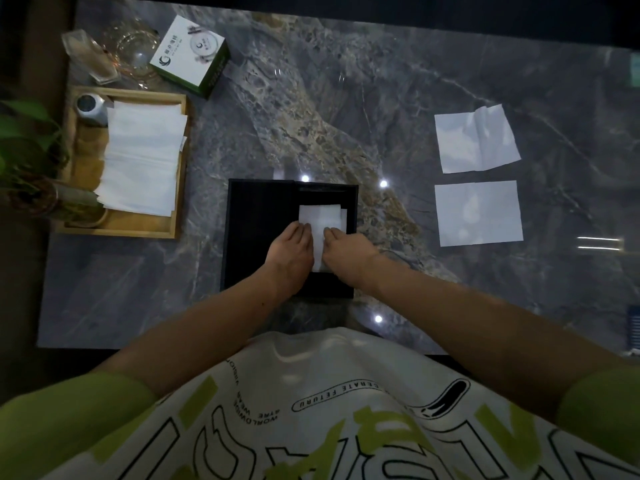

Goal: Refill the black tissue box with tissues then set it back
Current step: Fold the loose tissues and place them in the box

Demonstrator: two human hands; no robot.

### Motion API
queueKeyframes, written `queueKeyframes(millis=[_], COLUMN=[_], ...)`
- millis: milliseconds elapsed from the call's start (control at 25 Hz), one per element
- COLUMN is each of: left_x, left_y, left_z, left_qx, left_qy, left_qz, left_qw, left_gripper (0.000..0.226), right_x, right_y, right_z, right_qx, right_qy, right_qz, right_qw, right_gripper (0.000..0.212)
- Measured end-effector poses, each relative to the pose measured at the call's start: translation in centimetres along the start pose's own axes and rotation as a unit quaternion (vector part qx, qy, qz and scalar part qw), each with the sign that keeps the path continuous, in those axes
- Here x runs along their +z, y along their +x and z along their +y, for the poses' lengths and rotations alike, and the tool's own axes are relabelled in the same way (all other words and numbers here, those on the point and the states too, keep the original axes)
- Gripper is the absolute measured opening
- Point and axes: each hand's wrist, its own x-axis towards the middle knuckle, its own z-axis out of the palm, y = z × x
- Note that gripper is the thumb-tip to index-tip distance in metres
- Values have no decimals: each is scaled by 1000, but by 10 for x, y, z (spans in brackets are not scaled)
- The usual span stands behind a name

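Observation:
The black tissue box [252, 216] lies open on the marble table, near its front edge. Inside it sits a small folded stack of white tissues [320, 216]. My left hand [291, 247] lies palm down on the tissues' near left part, fingers straight. My right hand [346, 249] presses beside it on the near right part, fingers also flat. A stack of white tissues [142, 161] rests in the wooden tray [180, 188] at the left. Two single tissues lie on the table at the right, one far [476, 143] and one near [479, 213].
At the back left stand a white and green carton [192, 55], a glass cup [136, 50] and a clear container [91, 58]. A small metal tin [90, 105] sits in the tray's corner. A leafy plant [24, 154] overhangs the left edge.

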Motion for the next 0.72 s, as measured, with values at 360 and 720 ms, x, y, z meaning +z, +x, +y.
queueKeyframes(millis=[360,720], left_x=[-1,16], left_y=[-3,-18], left_z=[0,-4], left_qx=[14,32], left_qy=[14,-49], left_qz=[-8,99], left_qw=[1000,993], left_gripper=[74,71], right_x=[9,16], right_y=[3,-22], right_z=[-8,-3], right_qx=[-7,35], right_qy=[-47,72], right_qz=[-3,91], right_qw=[999,993], right_gripper=[36,72])
